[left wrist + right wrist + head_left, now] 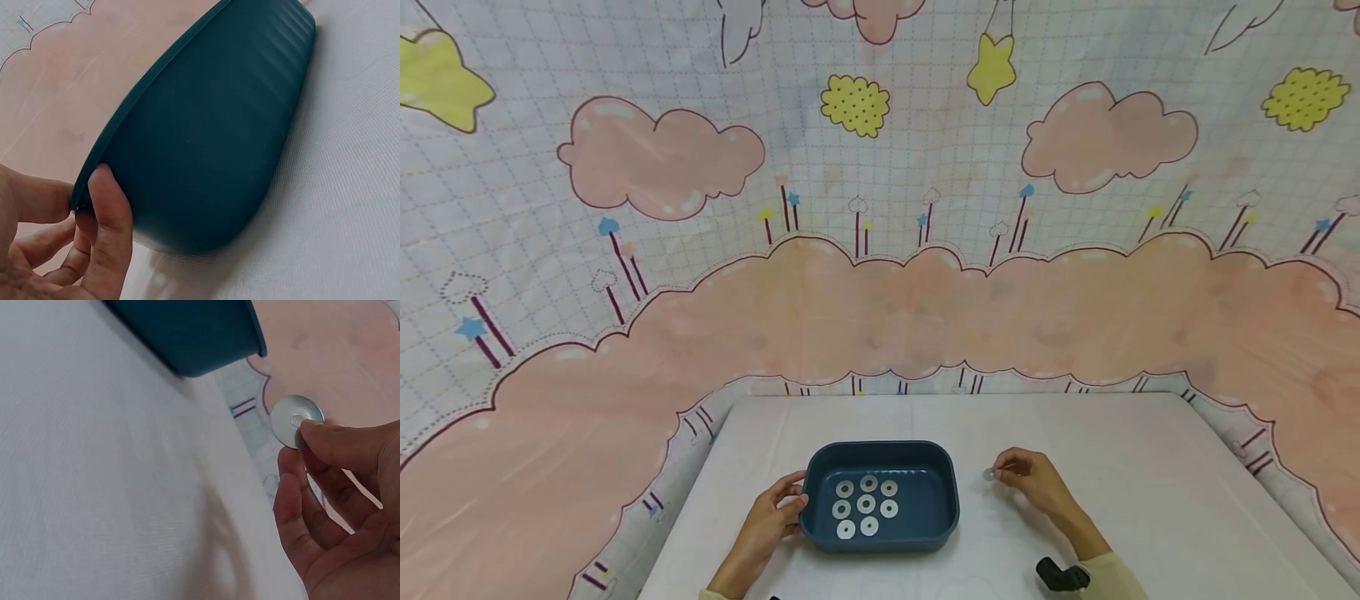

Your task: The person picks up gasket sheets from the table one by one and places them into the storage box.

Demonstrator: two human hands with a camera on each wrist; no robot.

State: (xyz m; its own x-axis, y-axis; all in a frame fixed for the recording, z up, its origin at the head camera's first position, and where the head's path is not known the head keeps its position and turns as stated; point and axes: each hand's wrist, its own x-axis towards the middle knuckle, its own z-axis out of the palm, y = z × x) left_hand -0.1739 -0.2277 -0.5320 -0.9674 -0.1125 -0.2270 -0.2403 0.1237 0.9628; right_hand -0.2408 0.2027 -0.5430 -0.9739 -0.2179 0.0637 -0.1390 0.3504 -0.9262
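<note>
A dark teal tray point(940, 500) sits on the white table point(1150, 517) and holds several flat metal washers point(867, 504). My left hand point(778, 508) grips the tray's left rim point(94, 169), thumb on the outer wall and fingers curled below. To the right of the tray, my right hand point(1026, 479) is raised a little above the table. It pinches one metal washer point(295, 420) between thumb and fingertips, and the washer point(989, 474) shows at the fingertips in the head view.
A cloth backdrop point(880, 250) printed with pink clouds and yellow stars hangs behind and around the table. A black wrist strap point(1062, 575) sits on my right forearm. White table surface lies to the tray's right and behind it.
</note>
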